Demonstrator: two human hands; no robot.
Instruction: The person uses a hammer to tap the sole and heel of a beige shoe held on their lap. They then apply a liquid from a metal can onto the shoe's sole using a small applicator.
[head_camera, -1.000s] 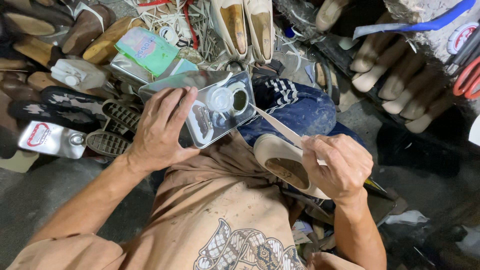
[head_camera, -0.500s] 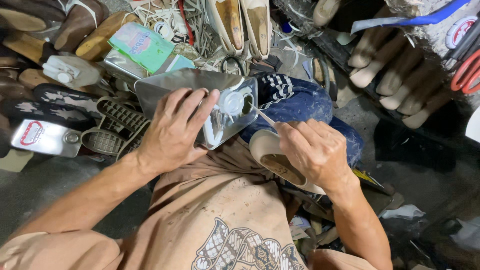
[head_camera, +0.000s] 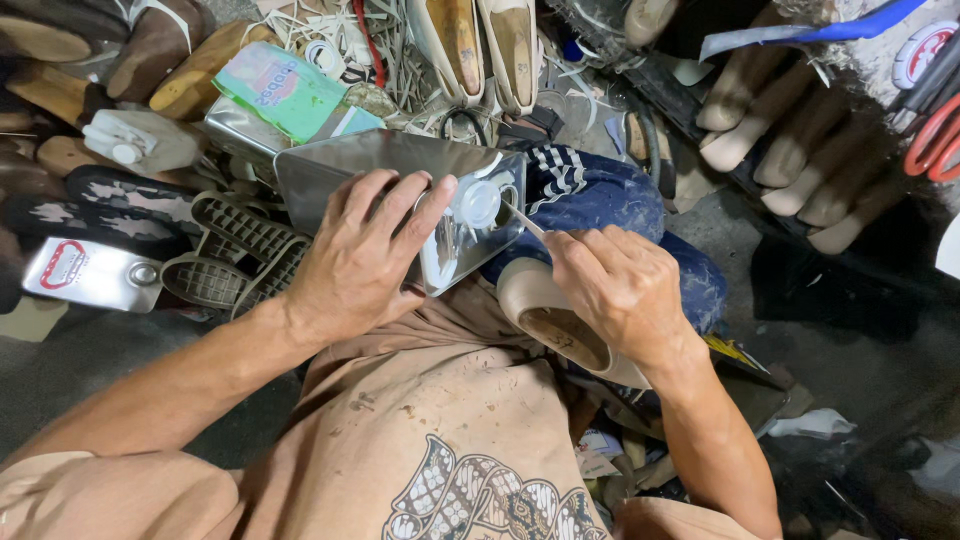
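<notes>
Shiny metal can (head_camera: 400, 190); white plastic cap (head_camera: 479, 203); worn blue denim (head_camera: 610, 205); matt beige shoe (head_camera: 560, 330).

The grey floor (head_camera: 60, 370) carries a flat metal can (head_camera: 90, 273), black soles (head_camera: 225, 265) and wooden lasts (head_camera: 790, 140).

Left hand (head_camera: 365, 255) around a tilted metal can (head_camera: 400, 195), right hand (head_camera: 615, 290) with a thin stick (head_camera: 522, 217) at its spout

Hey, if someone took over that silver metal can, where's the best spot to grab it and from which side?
Grip the silver metal can across its broad flat side, coming from the near left, as the left hand does. The body is a flat-sided rectangle lying tilted, so fingers can spread over it. Stay clear of the capped end, where the right hand works a thin stick.
</notes>
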